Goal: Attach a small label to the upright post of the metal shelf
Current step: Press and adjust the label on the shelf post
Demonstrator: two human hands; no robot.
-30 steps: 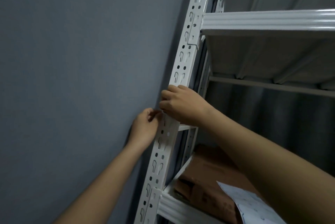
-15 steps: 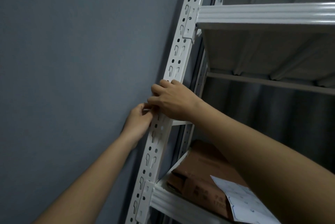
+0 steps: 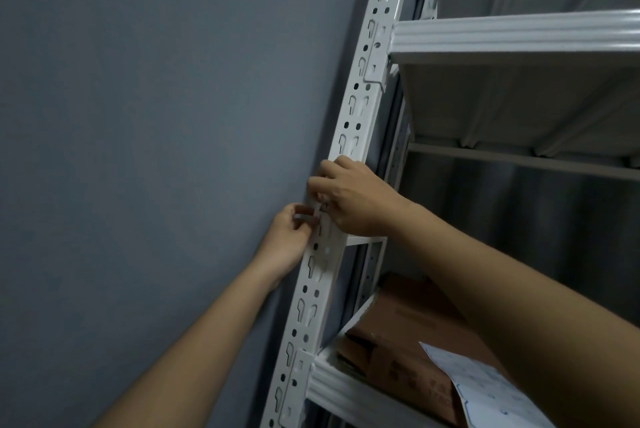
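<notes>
A white perforated upright post (image 3: 360,88) of the metal shelf runs diagonally up the middle. Both my hands meet at the post's left edge, about halfway up. My right hand (image 3: 353,199) lies over the post front with its fingers curled and its fingertips at the edge. My left hand (image 3: 289,237) comes up from the wall side and pinches at the same spot. A small pale label (image 3: 317,207) shows as a sliver between the fingertips; most of it is hidden.
A grey wall (image 3: 156,150) stands close on the left of the post. White shelf beams (image 3: 519,32) cross on the right. A brown cardboard box (image 3: 408,334) and a white sticker sheet (image 3: 485,393) lie on the lower shelf.
Both hands stay at the same place on the post. The fingers have shifted slightly at the post's edge, and the view has drifted a little.
</notes>
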